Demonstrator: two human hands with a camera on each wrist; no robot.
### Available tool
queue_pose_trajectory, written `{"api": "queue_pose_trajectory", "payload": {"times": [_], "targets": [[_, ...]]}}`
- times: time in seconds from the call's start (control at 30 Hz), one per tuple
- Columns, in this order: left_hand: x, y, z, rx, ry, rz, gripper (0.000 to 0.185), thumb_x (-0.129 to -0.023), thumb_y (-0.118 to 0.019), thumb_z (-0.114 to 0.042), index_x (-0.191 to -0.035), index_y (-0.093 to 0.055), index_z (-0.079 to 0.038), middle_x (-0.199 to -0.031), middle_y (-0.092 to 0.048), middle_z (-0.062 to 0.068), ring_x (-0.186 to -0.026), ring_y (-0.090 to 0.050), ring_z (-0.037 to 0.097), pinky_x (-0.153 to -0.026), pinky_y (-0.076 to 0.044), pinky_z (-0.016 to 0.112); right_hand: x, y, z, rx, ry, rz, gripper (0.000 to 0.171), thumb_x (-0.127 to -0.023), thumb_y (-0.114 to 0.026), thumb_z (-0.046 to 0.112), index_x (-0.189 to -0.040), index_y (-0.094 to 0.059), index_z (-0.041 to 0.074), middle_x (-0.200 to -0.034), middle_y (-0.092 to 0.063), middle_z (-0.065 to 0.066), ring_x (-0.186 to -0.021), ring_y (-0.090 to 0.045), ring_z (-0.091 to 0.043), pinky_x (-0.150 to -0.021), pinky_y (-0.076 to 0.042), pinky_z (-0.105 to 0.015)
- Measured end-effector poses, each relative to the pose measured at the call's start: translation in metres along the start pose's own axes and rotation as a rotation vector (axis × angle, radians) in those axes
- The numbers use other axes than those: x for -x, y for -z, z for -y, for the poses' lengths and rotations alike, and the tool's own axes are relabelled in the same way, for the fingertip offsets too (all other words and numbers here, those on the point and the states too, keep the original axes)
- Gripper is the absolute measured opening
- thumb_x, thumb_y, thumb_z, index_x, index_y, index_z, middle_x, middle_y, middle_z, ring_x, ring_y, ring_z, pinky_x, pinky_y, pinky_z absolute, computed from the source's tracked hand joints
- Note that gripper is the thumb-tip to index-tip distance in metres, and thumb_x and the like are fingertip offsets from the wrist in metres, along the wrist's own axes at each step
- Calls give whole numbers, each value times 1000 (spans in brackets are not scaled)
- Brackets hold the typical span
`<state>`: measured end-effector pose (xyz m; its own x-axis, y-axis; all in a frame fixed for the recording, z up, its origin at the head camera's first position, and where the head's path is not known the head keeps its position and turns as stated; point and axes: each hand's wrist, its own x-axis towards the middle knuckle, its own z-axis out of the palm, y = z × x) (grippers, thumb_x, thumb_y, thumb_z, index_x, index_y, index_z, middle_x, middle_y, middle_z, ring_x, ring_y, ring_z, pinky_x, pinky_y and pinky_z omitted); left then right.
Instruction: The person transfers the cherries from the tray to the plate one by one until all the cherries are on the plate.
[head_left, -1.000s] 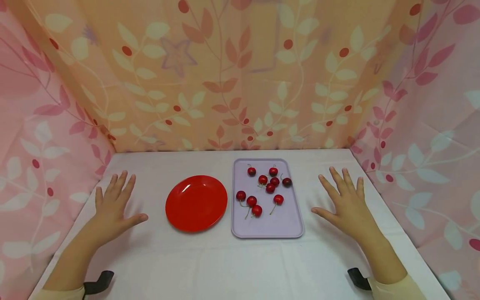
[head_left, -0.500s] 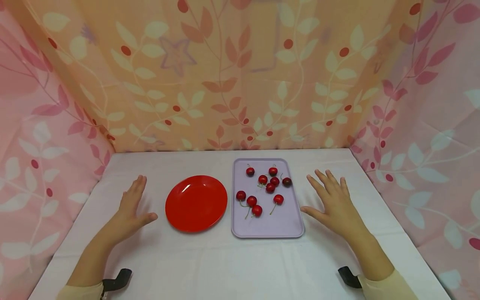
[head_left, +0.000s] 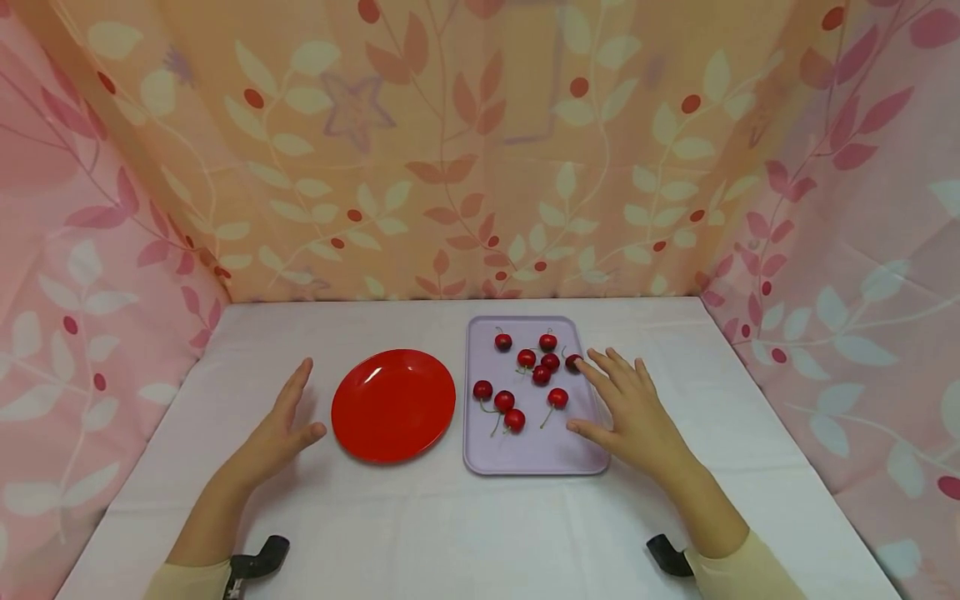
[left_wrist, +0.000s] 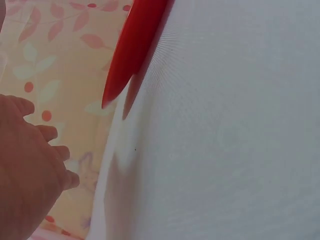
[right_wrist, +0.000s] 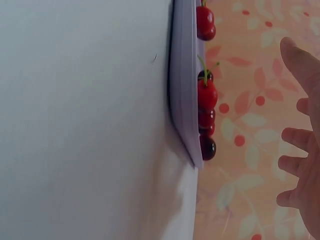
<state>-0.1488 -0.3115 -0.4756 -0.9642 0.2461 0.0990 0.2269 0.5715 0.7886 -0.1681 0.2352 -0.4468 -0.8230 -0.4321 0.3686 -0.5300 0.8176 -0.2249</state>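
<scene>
My left hand (head_left: 277, 437) hovers just left of a round red plate (head_left: 393, 406), fingers extended and thumb pointing at the rim. Nothing is in its grasp. Over the right edge of a lilac tray (head_left: 536, 454) is my right hand (head_left: 630, 412), fingers spread and holding nothing. Its fingertips overlap a dark cherry (head_left: 573, 363) in the head view. Several red cherries with green stems lie on the tray, among them one cherry (head_left: 557, 398) near the right thumb. In the right wrist view the cherries (right_wrist: 206, 95) rise above the tray's side wall (right_wrist: 183, 75), apart from the hand.
A white cloth (head_left: 420, 533) covers the table under plate and tray. Floral curtains stand around it: an orange one (head_left: 465, 150) at the back and pink ones (head_left: 862, 250) at the sides. Black straps (head_left: 258, 558) sit at both wrists.
Both hands have moved inward: the left toward the red plate, its fingers drawing together, and the right leftward until it is over the tray's edge. Plate, tray and cherries stay in place.
</scene>
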Motion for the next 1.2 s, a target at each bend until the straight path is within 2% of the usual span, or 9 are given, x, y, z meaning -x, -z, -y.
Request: {"api": "queue_pose_trajectory", "payload": {"times": [0.23,0.47,0.67,0.7,0.8,0.87,0.93,1.03,1.2], "targets": [[1,-1,9,8,41,-11,101,-92,-71,-31,-164,0,-41,-173,-1,11,-156,-3,47,-105,-20,85,-15,-2,16,-65,41,4,93,-81,-82,55,-158,-40,23,-161,-40,-7,-153,-26,-38,-124,-9,-66],[1,-7,21,17,26,-15,107,-88,-79,-21,-165,-7,-36,-173,-8,10,-154,-12,49,-110,-22,79,-32,-7,31,-113,91,11,91,-83,-82,52,-158,-41,20,-158,-44,-6,-151,-30,-37,-125,-12,-64],[0,-11,27,16,30,-7,112,-84,-86,-25,-165,-10,-34,-172,-15,4,-156,-15,40,-114,-24,72,-47,-12,46,-156,134,26,86,-84,-82,48,-155,-46,16,-153,-48,-6,-148,-35,-35,-124,-22,-60],[1,-11,28,15,29,-5,113,-83,-86,-26,-166,-10,-33,-172,-16,5,-156,-14,38,-116,-23,69,-49,-13,49,-161,142,27,85,-84,-82,47,-155,-46,16,-153,-48,-6,-148,-36,-35,-124,-24,-59],[3,-13,30,1,27,9,114,-81,-88,-29,-166,-12,-27,-172,-18,8,-157,-13,35,-126,-23,41,-54,-15,56,-173,156,27,83,-84,-83,47,-153,-49,16,-151,-50,-6,-146,-39,-33,-123,-28,-56],[4,-15,30,-21,26,22,115,-80,-88,-32,-166,-13,-22,-171,-18,10,-157,-14,36,-125,-23,37,-55,-16,59,-176,159,30,80,-84,-83,46,-151,-51,15,-149,-52,-5,-145,-42,-32,-122,-30,-55],[4,-16,30,-44,26,34,116,-79,-89,-34,-166,-14,-18,-171,-18,13,-156,-14,40,-124,-26,43,-54,-19,62,-175,164,44,77,-84,-83,47,-148,-54,15,-147,-54,-4,-143,-44,-30,-122,-31,-54],[4,-20,30,-63,36,38,117,-77,-90,-36,-166,-15,-18,-171,-17,15,-155,-13,44,-114,-25,73,-53,-21,67,-175,159,72,72,-84,-83,46,-145,-58,16,-145,-57,-3,-142,-46,-27,-121,-33,-53],[2,-27,32,-69,51,59,116,-77,-89,-43,-166,-17,-21,-171,-16,13,-157,-9,42,-111,-24,78,-47,-28,72,-179,146,105,58,-83,-86,37,-135,-67,16,-134,-64,0,-132,-54,-22,-116,-41,-52]]}}
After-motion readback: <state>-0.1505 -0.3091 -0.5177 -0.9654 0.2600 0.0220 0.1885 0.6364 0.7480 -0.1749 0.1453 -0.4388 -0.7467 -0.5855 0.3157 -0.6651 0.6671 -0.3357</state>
